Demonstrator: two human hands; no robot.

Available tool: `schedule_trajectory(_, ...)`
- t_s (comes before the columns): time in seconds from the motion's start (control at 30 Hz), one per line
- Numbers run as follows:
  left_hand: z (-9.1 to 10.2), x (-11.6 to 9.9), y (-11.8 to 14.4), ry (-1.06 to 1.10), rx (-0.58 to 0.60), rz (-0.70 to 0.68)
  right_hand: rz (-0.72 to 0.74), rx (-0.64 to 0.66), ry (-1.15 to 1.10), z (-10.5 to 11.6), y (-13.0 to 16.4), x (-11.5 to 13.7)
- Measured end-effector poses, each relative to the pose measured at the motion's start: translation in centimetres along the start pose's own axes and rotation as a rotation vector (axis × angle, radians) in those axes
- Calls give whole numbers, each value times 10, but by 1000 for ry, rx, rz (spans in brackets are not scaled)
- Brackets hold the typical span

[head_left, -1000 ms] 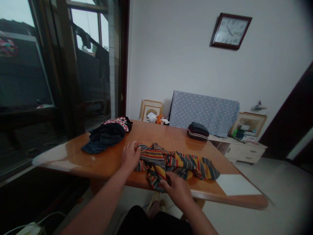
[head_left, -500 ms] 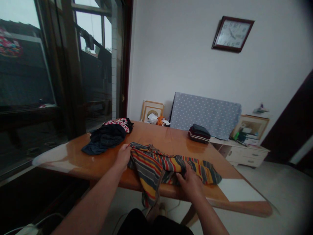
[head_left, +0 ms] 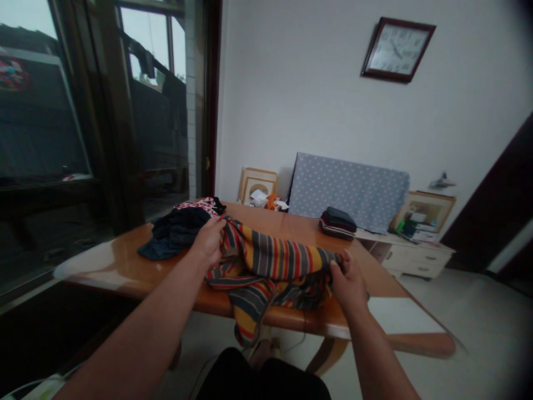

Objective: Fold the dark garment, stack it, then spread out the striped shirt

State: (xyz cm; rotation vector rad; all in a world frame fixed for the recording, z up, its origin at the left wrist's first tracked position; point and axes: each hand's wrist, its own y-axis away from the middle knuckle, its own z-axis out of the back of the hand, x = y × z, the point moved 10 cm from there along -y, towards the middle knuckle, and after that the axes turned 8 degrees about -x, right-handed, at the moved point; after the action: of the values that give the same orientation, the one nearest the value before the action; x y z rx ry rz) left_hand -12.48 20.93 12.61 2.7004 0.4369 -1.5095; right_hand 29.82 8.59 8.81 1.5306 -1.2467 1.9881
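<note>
A striped garment (head_left: 270,258) in yellow, red and grey stretches between my two hands at the near side of the wooden table (head_left: 291,222). My left hand (head_left: 211,240) grips its upper left corner, fingers closed on the cloth. At the other end, my right hand (head_left: 348,278) pinches the upper right part. The top edge is lifted off the table, while the lower part lies bunched on it. One striped flap hangs over the front edge. Whether it is a shirt or another piece of clothing I cannot tell.
Dark blue and red-white clothes (head_left: 177,230) lie heaped at the left. A folded stack of clothes (head_left: 337,223) sits at the far right. A white sheet (head_left: 402,315) covers part of the right corner. Behind stand a low white cabinet (head_left: 420,261) and a dotted cloth cover (head_left: 350,189).
Both hands have risen, lifting the garment's top edge. My right hand has moved right and up to the garment's right end, and the cloth between the hands is stretched wider.
</note>
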Motion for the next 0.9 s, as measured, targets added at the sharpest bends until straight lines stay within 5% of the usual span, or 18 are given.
schedule_trajectory(0.1, -42, 7, 32, 72, 150, 87, 141, 87, 146, -17, 24, 28)
schedule_trajectory(0.27, -114, 27, 104, 90, 498, 278, 197, 553, -45, -84, 99, 67)
schedule_trajectory(0.43, -135, 16, 126, -44, 644, 250, 394, 445, 36, -80, 89, 102)
schedule_trajectory(0.53, -135, 15, 130, -148, 750, 256, 365, 683, -24, -97, 79, 109)
schedule_trajectory(0.63, -117, 14, 121, -331, 707, 137, 197, 827, -150, -113, 66, 105)
schedule_trajectory(0.73, -83, 20, 113, -586, 611, 31, -67, 615, -358, -108, 34, 92)
schedule_trajectory(0.9, -37, 63, 131, -974, 767, 9, -315, 300, -545, -88, -1, 71)
